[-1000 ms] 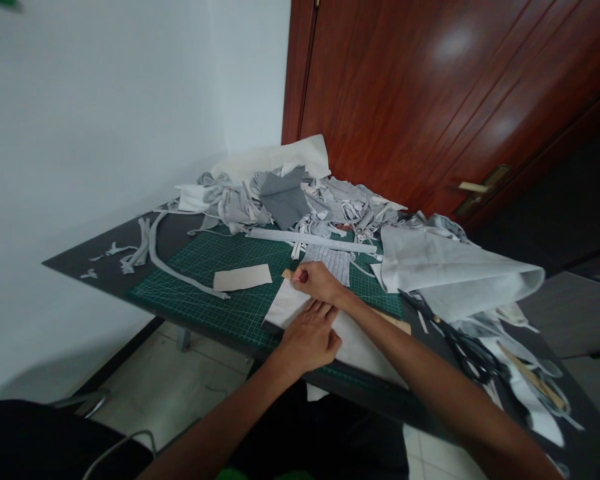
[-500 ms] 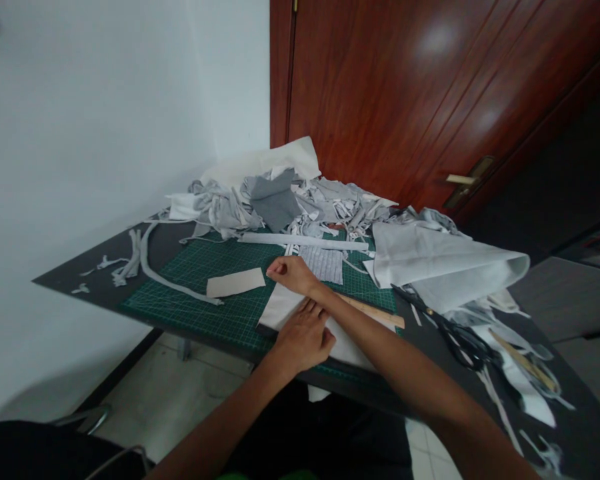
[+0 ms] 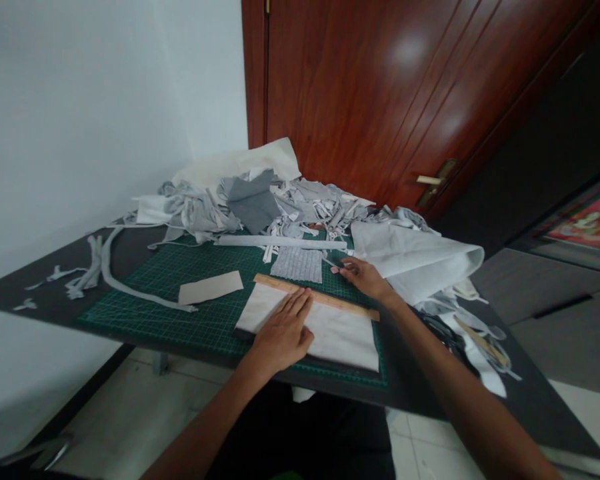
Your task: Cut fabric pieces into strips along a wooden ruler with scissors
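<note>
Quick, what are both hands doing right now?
Left hand: open, lying over the white cloth and wooden ruler.
Right hand: fingers curled; whether it holds anything can't be told.

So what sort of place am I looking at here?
Probably a small sewing or fabric-cutting workspace indoors: there's a green cutting mat, a wooden ruler along the edge of pale cloth, and heaped grey fabric scraps.

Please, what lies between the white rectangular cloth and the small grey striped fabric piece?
The head view shows a straight wooden ruler along the cloth, then a strip of green gridded mat.
</note>
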Available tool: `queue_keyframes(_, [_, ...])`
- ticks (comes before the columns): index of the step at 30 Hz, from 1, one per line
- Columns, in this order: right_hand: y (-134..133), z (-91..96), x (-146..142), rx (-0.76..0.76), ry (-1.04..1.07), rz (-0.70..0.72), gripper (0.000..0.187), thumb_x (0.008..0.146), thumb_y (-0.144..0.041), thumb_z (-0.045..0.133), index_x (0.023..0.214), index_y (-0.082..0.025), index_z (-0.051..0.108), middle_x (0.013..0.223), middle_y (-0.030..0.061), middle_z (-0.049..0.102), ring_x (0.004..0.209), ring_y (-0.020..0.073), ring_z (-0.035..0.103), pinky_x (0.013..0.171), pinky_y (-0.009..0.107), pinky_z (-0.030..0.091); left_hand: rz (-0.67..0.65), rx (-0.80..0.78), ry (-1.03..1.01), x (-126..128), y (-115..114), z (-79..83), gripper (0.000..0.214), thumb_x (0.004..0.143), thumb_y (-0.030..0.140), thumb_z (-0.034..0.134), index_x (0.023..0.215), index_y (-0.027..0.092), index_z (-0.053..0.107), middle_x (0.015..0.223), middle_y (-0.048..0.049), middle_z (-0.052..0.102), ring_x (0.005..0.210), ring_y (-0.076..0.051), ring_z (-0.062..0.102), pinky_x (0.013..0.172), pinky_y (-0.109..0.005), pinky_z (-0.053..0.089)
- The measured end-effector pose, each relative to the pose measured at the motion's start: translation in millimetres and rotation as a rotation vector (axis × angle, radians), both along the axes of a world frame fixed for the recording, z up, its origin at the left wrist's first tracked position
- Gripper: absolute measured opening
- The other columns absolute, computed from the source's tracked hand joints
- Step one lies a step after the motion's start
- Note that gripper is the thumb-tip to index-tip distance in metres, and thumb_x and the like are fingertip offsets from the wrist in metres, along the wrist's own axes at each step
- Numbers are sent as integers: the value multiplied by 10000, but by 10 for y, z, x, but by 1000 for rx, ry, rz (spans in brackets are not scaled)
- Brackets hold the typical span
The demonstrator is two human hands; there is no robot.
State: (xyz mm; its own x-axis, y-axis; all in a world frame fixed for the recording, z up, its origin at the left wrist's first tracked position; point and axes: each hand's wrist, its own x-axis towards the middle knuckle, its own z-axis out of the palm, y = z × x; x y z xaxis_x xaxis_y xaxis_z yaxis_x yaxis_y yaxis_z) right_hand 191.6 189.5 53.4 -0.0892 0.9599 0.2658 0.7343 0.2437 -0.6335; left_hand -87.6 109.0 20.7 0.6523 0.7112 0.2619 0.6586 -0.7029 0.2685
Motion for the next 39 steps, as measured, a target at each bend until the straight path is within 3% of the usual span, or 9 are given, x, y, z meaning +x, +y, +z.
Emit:
queue_keyframes(3, [-448,5,146,49,-16,13,257,945,-300,607,1152,-180,702,1095,123,752,805,211,710,751,351,591,0,19,10,-10,26,-20,703,881,188,450,1569,78,353,1677,-155,341,1578,-231,267,1299,-429,246])
queue_keyframes(6, [-896,-19,290,127,-114,135,236,969,-329,621,1162,-231,714,1185,128,716,1111,286,678,989,446,556,-17,39,27,-24,55,-53,714,883,194,444,1582,97,336,1688,-142,321,1585,-222,247,1303,-431,236])
queue_keyframes(9, [-1157,-105,427,127,-187,186,239,989,-322,616,1197,-270,720,1235,118,691,1199,297,643,1068,474,520,-28,63,37,-45,86,-77,712,895,205,445,1591,101,332,1689,-144,317,1582,-231,256,1298,-438,248])
queue_keyframes(17, [-1156,-306,529,187,-135,117,242,1024,-281,554,1183,-254,734,1160,114,675,1123,269,652,1032,450,530,-101,115,53,-106,136,-64,654,950,188,449,1600,207,377,1713,-76,277,1587,-256,239,1296,-485,249])
queue_keyframes(21, [-1148,-343,496,202,-76,77,249,1022,-279,545,1172,-247,742,1121,115,652,1082,259,661,991,423,549,-110,99,58,-109,141,-46,646,958,180,446,1600,199,380,1712,-88,274,1584,-264,249,1294,-495,249])
queue_keyframes(28, [-1199,-365,481,214,-24,127,247,1033,-281,533,1171,-224,730,1126,114,646,1073,240,669,967,383,556,-142,101,78,-147,203,-29,641,971,176,440,1607,175,360,1707,-106,288,1582,-266,254,1294,-493,247])
queue_keyframes(34, [-1300,-348,437,188,-11,195,211,1016,-273,576,1170,-214,708,1110,96,649,1027,221,673,913,359,574,-251,60,68,-320,313,3,696,963,145,450,1635,242,297,1733,-72,218,1583,-287,248,1295,-500,245])
queue_keyframes(39, [-1553,-356,235,116,28,151,224,1009,-247,590,1198,-228,707,1136,88,644,1039,215,681,920,339,574,-360,-46,117,-534,388,136,693,994,163,440,1650,279,247,1735,-33,219,1599,-271,195,1311,-490,179])
